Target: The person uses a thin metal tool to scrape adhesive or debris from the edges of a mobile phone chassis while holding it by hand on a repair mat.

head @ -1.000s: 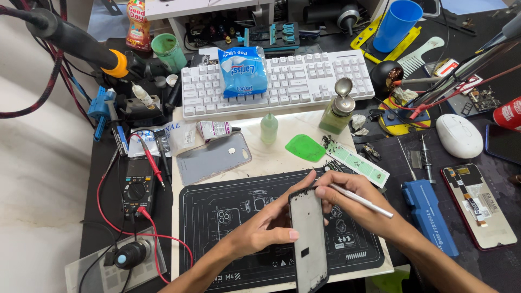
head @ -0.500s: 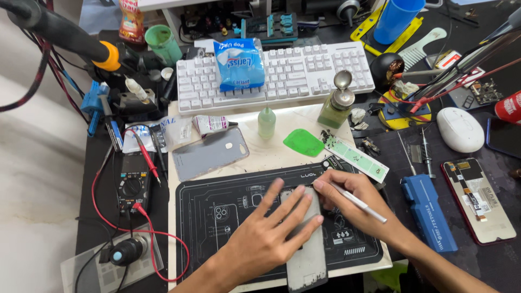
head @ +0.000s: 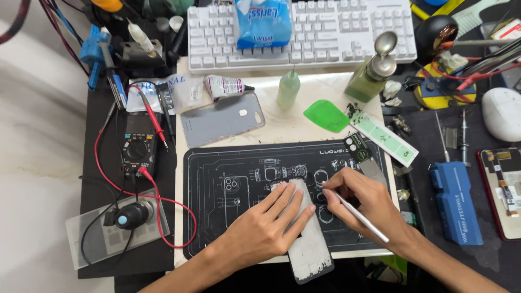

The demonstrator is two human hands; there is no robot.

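A grey phone frame lies flat on the black repair mat, its lower end over the mat's front edge. My left hand rests flat on it, fingers spread, pressing it down. My right hand is just to the right of the frame's top end and grips a thin silver tool like a pen, its tip pointing at the frame's upper right corner.
A grey phone back cover, green plastic pick, small squeeze bottle and green liquid dispenser sit behind the mat. White keyboard at the back. Multimeter with red leads at left; blue case and opened phone at right.
The phone frame, held up tilted a second ago, has been laid flat on the mat. My left hand now presses on it with open fingers. The camera has moved closer.
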